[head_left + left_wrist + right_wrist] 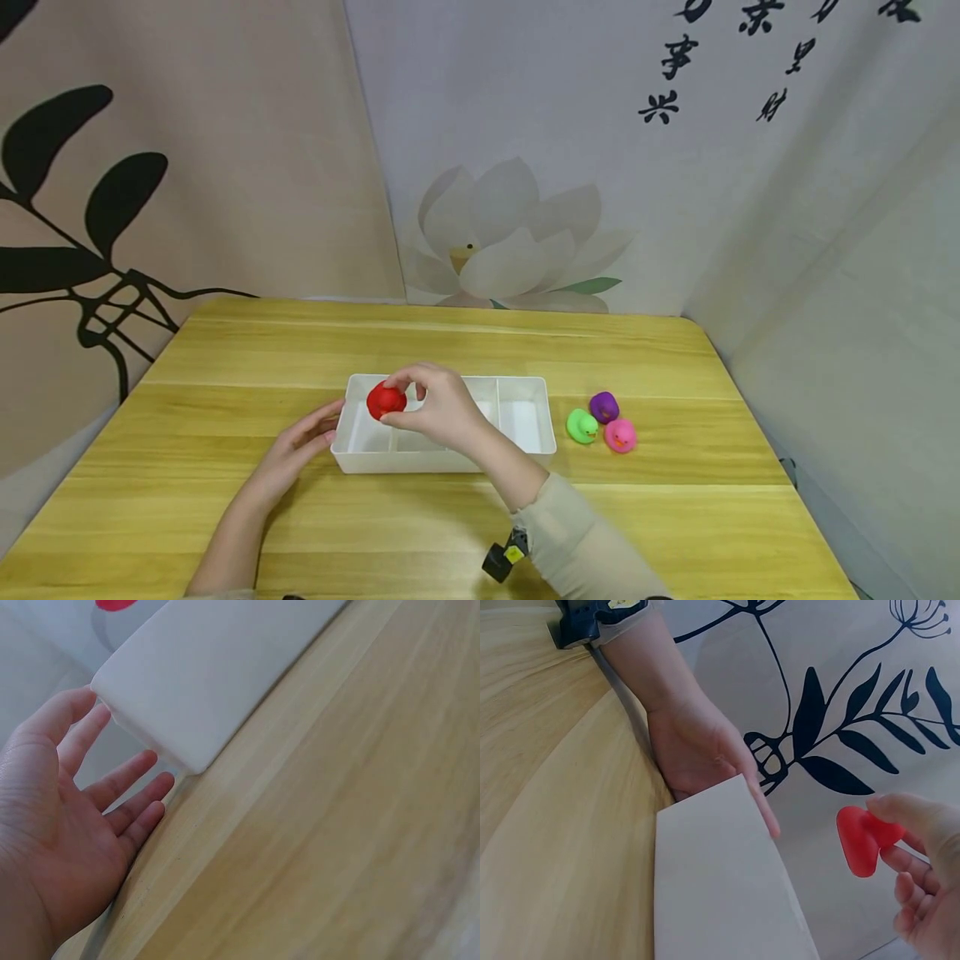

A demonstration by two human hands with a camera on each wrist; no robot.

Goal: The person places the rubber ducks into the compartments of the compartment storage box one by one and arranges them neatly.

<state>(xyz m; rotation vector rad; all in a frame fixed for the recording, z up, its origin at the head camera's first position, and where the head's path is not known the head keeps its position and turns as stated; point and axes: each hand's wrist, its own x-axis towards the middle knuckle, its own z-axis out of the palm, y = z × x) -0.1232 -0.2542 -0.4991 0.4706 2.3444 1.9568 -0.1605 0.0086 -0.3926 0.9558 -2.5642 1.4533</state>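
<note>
My right hand (444, 410) pinches a red rubber duck (385, 402) between thumb and fingers. The duck is held over the left compartment of a long white divided box (408, 464). In the right wrist view the same red duck (860, 844) appears above the level of the box's rim. At the box's left end is my left hand (288, 454), its fingers extended along that short side. The left wrist view shows the left hand (79, 832) with spread fingers, thumb and fingertips right at the box's end wall (150, 739).
To the right of the box, three small rubber ducks sit close together on the wooden table (675, 517): a green duck (582, 426), a purple duck (603, 407) and a pink duck (620, 435). Printed cloth (525, 125) hangs behind the table's back edge.
</note>
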